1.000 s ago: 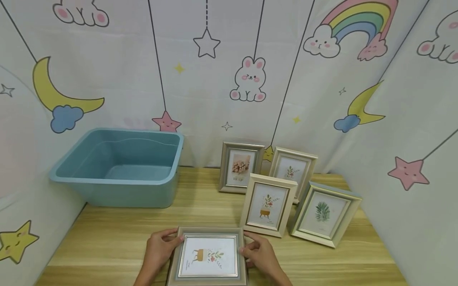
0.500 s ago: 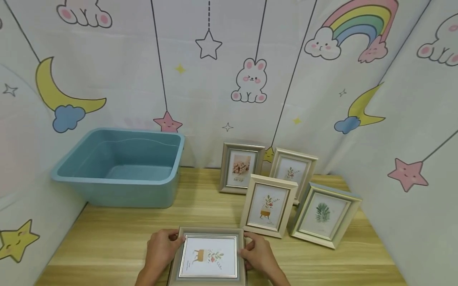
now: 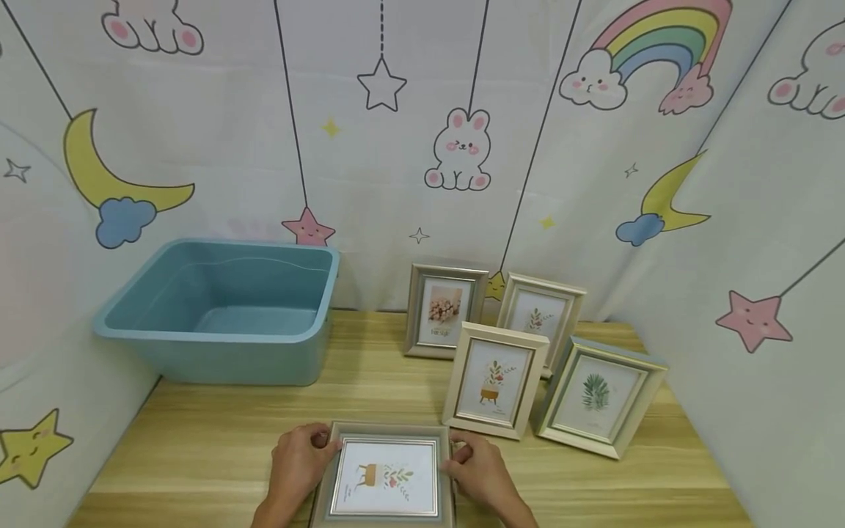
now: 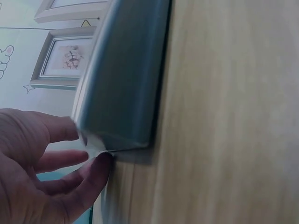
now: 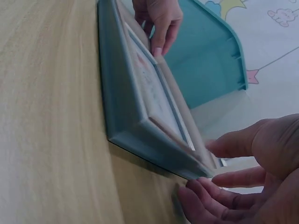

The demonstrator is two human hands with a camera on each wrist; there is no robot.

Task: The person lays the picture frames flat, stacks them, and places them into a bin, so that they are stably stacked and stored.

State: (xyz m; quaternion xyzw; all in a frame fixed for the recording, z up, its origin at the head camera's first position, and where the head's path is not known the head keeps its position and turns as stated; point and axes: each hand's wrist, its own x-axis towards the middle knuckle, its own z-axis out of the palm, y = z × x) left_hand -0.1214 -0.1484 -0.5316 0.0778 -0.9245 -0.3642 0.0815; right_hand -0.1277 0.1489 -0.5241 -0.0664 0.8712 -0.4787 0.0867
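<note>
On the wood-grained table [image 3: 218, 414], a blue-green plastic basin [image 3: 231, 363] with a rolled rim sits at the far left, near a white printed drape [image 3: 376, 176] that shows a bunny [image 3: 460, 158], a rainbow [image 3: 660, 44] and yellow moons [image 3: 108, 165]. At the right, four picture frames stand tilted back: a blossom frame [image 3: 444, 311], two pale plant frames [image 3: 496, 381] (one partly hidden behind the other), and a green-leaf frame [image 3: 597, 396] farthest right.
</note>
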